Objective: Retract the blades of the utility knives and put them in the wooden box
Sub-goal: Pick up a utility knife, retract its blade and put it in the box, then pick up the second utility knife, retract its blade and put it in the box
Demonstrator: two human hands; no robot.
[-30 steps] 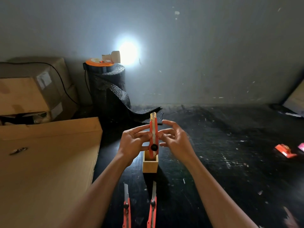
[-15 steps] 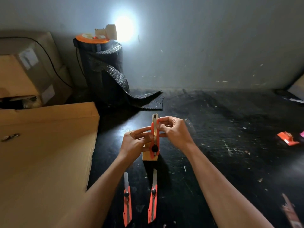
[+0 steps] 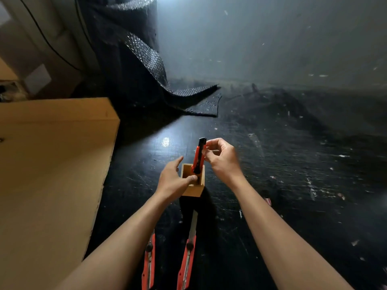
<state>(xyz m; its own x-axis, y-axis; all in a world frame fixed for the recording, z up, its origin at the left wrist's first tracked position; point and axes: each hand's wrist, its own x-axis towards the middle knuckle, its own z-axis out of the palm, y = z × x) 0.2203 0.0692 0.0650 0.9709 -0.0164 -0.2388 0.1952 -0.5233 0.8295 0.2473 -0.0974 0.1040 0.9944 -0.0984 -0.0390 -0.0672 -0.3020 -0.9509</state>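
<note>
A small open wooden box (image 3: pixel 193 190) stands on the black table. My right hand (image 3: pixel 222 159) pinches the top of an orange utility knife (image 3: pixel 199 155), held upright with its lower end inside the box mouth; no blade shows at its top. My left hand (image 3: pixel 172 181) rests against the box's left side, thumb over the rim, index finger stretched out. Two more orange utility knives lie near me on the table, one (image 3: pixel 149 262) partly under my left forearm, the other (image 3: pixel 188 252) with its blade pointing at the box.
A large cardboard box (image 3: pixel 52 174) fills the left side, its corner close to my left arm. A roll of black bubble wrap (image 3: pixel 134 59) stands at the back with a loose flap on the table. The grey wall is behind.
The knife's blade no longer sticks out. My right hand has lowered the knife into the box mouth, and my left hand has left the knife for the box. The view tilted down.
</note>
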